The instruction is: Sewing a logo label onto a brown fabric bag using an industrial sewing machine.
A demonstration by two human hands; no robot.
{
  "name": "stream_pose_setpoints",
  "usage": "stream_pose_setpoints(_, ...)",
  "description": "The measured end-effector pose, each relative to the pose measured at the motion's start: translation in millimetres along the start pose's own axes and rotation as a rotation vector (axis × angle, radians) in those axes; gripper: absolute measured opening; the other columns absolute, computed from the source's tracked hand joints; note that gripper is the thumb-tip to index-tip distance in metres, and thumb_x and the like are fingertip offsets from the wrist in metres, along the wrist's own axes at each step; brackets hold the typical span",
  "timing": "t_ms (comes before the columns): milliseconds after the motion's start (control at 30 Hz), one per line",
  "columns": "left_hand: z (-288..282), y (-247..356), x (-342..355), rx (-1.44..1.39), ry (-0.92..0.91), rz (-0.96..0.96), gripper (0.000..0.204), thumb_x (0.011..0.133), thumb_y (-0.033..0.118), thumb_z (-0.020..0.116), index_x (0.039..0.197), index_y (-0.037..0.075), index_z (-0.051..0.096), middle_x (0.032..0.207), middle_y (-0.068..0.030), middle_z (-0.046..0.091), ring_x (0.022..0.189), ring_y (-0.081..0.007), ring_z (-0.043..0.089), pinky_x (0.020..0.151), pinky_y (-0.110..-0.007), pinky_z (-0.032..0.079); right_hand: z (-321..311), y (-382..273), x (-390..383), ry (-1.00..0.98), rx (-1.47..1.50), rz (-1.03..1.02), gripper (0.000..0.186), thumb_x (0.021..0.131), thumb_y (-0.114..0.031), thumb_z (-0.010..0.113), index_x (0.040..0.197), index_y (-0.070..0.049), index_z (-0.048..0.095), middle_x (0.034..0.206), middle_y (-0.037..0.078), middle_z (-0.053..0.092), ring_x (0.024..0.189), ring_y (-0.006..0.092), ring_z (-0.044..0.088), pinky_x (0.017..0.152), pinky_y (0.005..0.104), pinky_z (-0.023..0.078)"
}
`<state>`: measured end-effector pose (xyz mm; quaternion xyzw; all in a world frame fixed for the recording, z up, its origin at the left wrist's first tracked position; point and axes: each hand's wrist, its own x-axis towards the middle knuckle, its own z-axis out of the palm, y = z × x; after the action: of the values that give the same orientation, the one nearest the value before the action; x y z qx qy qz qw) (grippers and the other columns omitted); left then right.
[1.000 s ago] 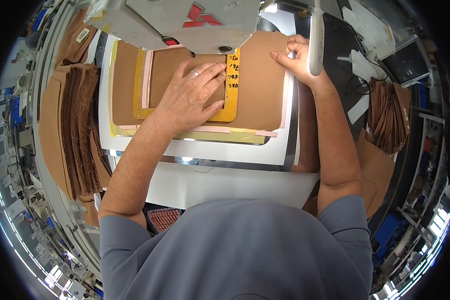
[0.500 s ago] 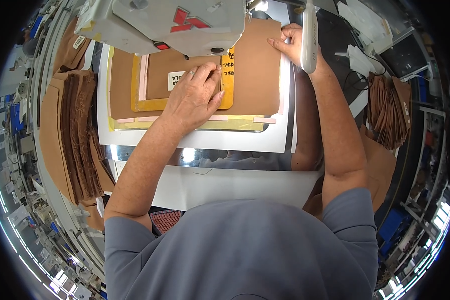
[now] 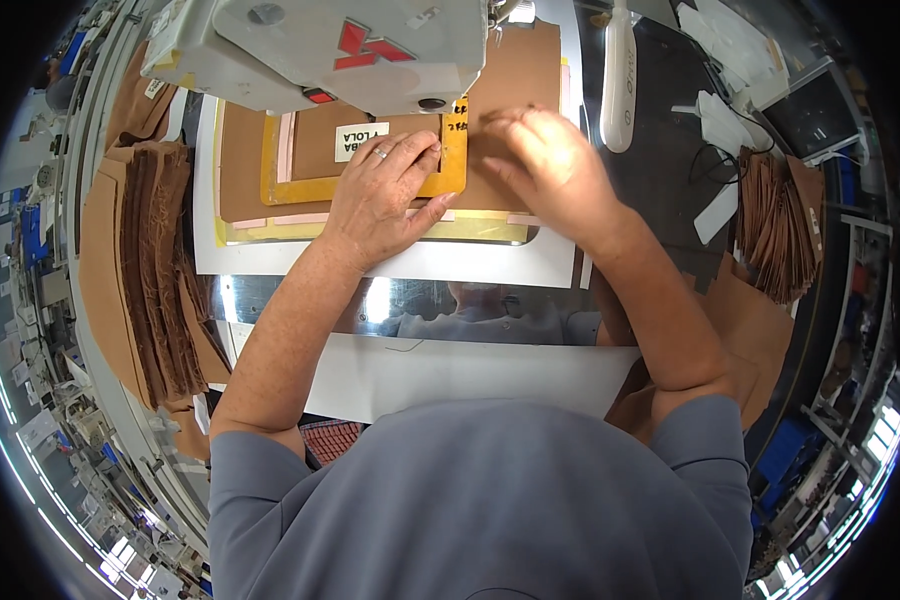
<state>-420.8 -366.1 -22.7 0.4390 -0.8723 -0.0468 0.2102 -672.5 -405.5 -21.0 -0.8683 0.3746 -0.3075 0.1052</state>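
Note:
My left hand [image 3: 380, 200] lies over the lower edge of a yellow rectangular frame [image 3: 320, 190], near its right corner. Its fingers are stretched out flat, and one wears a ring. Beneath the frame is a brown fabric panel [image 3: 515, 65]; a white printed label [image 3: 355, 142] shows inside the frame. Just right of the frame, my right hand [image 3: 562, 175] hovers over or touches the panel; its fingers are smeared by motion, so their grip is unclear. The panel lies on a white sheet [image 3: 450, 265] with yellow and pink strips along its edges.
A pale sewing machine head [image 3: 270, 55] overhangs the frame's far side. To the right hangs a white wand-shaped device [image 3: 619, 85]. Stacked brown fabric pieces [image 3: 155, 270] stand at left, with another bundle [image 3: 775, 225] at right. A shiny metal strip [image 3: 370, 305] runs along the near side.
My right hand has left the panel's far right edge and come inward, beside the yellow frame. The frame, panel and sheet have shifted slightly away from me; my left hand stays on the frame.

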Motion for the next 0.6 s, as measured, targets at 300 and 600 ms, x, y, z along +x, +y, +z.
stream_pose_setpoints(300, -0.3, 1.8, 5.2, -0.003, -0.031, -0.061, 0.059, 0.085, 0.037, 0.075, 0.129, -0.002, 0.066, 0.131, -0.012, 0.058, 0.118, -0.0306, 0.058, 0.105, -0.046, 0.044, 2.2, -26.2, -7.7, -0.087, -0.068, -0.052, 0.042, 0.089, -0.031, 0.077, 0.122, -0.011, 0.062, 0.129, 0.009, 0.062, 0.124, 0.0282, 0.059, 0.114, 0.0563, 0.043)
stream_pose_setpoints(600, 0.2, -13.4, 10.9, -0.123, 0.012, -0.069, 0.05, 0.081, 0.028, 0.074, 0.123, 0.002, 0.07, 0.13, -0.009, 0.065, 0.116, -0.0275, 0.063, 0.101, -0.042, 0.049, 14.4, -22.5, -2.3, -0.139, -0.147, -0.043, 0.043, 0.091, -0.034, 0.074, 0.127, -0.014, 0.062, 0.133, 0.007, 0.061, 0.128, 0.0272, 0.057, 0.115, 0.0557, 0.043)
